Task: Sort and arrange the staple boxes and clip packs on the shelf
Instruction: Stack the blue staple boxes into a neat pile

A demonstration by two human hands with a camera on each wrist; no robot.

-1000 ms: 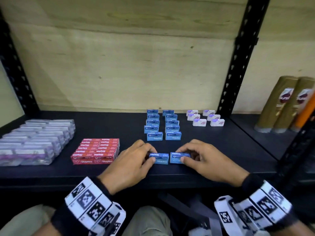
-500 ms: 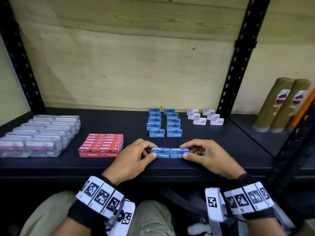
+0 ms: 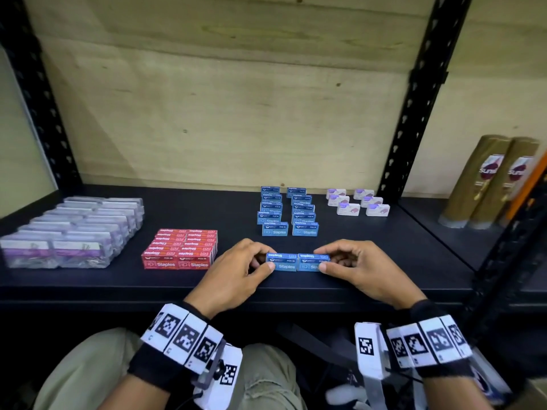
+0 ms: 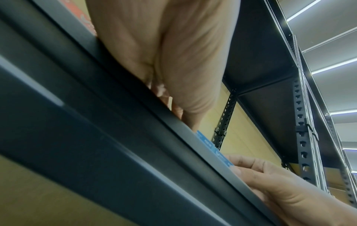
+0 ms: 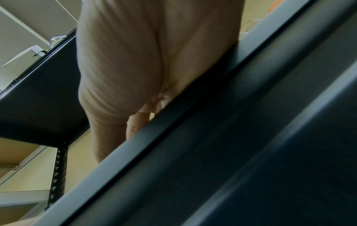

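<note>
Two blue staple boxes lie side by side near the shelf's front edge, touching end to end. My left hand (image 3: 236,270) pinches the left blue box (image 3: 282,261) between thumb and fingers. My right hand (image 3: 352,266) pinches the right blue box (image 3: 310,261) the same way. Behind them stand two rows of blue staple boxes (image 3: 288,213). A block of red staple boxes (image 3: 182,248) sits to the left, clear clip packs (image 3: 74,229) at the far left, white clip boxes (image 3: 358,202) at the back right. In the left wrist view, blue box edges (image 4: 210,145) peek over the shelf lip.
The black shelf (image 3: 207,208) has a wooden back panel and black perforated uprights (image 3: 414,99) at both sides. Two brown bottles (image 3: 491,179) stand in the neighbouring bay at the right. The shelf's front lip (image 5: 231,137) blocks most of the right wrist view.
The two blue boxes, a small gap apart a second ago, have been brought together until they touch. Both hands stayed on them at the front of the shelf.
</note>
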